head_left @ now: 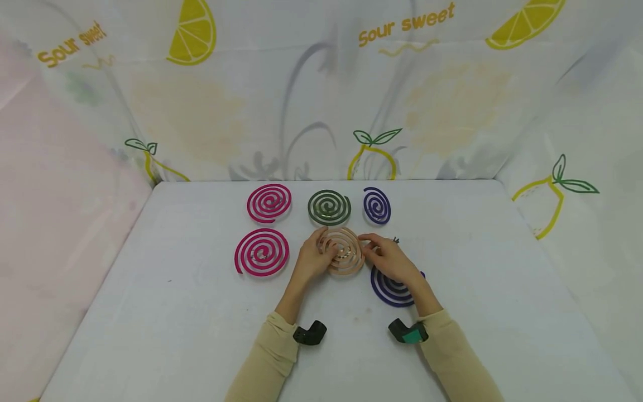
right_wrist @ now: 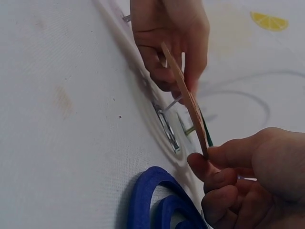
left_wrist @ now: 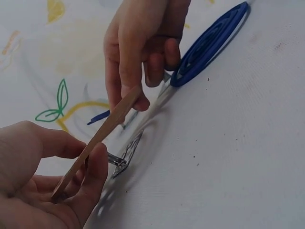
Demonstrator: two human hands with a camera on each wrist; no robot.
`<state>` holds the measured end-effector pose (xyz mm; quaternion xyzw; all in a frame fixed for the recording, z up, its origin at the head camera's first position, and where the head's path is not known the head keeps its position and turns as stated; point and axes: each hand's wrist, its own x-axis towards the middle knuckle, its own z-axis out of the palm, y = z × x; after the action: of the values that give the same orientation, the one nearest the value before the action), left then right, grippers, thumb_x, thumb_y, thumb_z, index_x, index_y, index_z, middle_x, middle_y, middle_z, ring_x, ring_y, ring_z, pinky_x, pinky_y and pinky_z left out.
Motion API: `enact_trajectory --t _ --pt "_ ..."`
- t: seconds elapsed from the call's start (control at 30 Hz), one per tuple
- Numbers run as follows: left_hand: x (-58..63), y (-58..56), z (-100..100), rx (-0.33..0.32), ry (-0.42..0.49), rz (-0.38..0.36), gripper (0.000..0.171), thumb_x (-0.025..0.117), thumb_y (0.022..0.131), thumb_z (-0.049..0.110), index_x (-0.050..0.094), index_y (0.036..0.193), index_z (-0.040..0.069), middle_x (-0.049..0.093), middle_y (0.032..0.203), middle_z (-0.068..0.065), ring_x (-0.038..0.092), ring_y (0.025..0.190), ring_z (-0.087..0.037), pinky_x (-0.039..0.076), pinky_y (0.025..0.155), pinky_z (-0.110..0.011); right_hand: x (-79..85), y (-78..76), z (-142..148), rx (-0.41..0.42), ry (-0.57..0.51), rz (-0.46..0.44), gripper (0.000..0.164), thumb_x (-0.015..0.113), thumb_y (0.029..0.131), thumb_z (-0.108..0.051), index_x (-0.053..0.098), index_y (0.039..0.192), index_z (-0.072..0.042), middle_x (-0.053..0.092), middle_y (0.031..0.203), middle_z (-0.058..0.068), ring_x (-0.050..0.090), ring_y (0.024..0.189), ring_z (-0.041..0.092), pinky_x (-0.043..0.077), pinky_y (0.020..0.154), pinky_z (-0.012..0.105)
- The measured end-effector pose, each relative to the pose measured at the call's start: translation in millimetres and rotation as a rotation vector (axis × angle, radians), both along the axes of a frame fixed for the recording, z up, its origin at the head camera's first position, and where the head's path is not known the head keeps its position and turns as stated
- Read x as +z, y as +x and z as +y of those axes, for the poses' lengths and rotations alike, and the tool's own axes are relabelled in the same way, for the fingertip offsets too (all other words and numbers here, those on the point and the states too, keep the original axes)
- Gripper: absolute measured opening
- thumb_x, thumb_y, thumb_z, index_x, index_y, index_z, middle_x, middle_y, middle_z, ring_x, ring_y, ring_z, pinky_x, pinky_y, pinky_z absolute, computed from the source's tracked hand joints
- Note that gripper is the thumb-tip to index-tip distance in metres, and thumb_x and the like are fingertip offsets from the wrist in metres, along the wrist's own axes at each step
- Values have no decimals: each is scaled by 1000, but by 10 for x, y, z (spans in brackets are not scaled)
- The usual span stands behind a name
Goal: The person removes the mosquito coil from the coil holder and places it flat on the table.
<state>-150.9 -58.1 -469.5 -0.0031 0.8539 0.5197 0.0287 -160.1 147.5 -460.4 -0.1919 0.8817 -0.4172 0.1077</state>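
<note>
Both hands hold a tan mosquito coil (head_left: 346,259) by opposite edges, at the middle of the white table. My left hand (head_left: 316,254) grips its left side, the thumb over the face and other fingers behind the edge. On the opposite side, my right hand (head_left: 394,259) pinches the rim between thumb and fingertips. Seen edge-on in the wrist views, the coil is above a small metal stand (left_wrist: 125,162) whose upright reaches toward its middle. Whether the upright engages the coil is hidden. A dark blue coil (head_left: 397,296) lies partly under the right hand and forearm.
Two pink coils (head_left: 262,252) are to the left. A green coil (head_left: 329,207) and a purple-blue coil (head_left: 377,205) stand behind the hands. A small dark metal bit (head_left: 396,240) shows beside the right hand. Printed cloth (head_left: 266,100) hangs behind the table.
</note>
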Motion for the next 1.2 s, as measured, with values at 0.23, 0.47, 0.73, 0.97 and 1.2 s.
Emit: enact_trajectory --t 0.23,0.47,0.73,0.97,1.2 --pt "23 17 16 35 34 -10 53 65 80 15 52 131 6 60 125 -16 57 114 -29 45 96 -45 19 3 7 -6 1 2 35 52 96 -15 53 130 -4 65 98 14 52 65 10 43 58 22" --pt "32 24 18 29 43 -12 51 68 81 15 52 129 7 63 120 -15 60 107 -28 46 92 -45 35 -10 23 7 -10 -8 36 53 96 -16 52 131 -6 65 99 14 53 64 12 42 58 22" --pt "31 25 17 -11 81 -45 52 69 83 16 50 131 7 62 122 -17 58 111 -29 44 96 -45 49 -12 61 11 -47 -32 37 53 96 -13 50 132 -7 63 99 14 56 68 17 43 62 23" --pt "42 46 14 1 125 -86 49 72 81 16 55 126 9 61 123 -14 57 111 -27 43 94 -44 64 -13 62 18 -60 -47 37 53 96 -13 50 132 -7 64 98 14 58 70 17 44 60 23" --pt "63 59 7 -2 95 -73 49 74 79 18 56 125 10 63 119 -13 58 110 -27 45 92 -43 81 -10 72 26 -64 -62 37 53 96 -13 50 132 -7 64 99 14 61 74 18 46 64 25"
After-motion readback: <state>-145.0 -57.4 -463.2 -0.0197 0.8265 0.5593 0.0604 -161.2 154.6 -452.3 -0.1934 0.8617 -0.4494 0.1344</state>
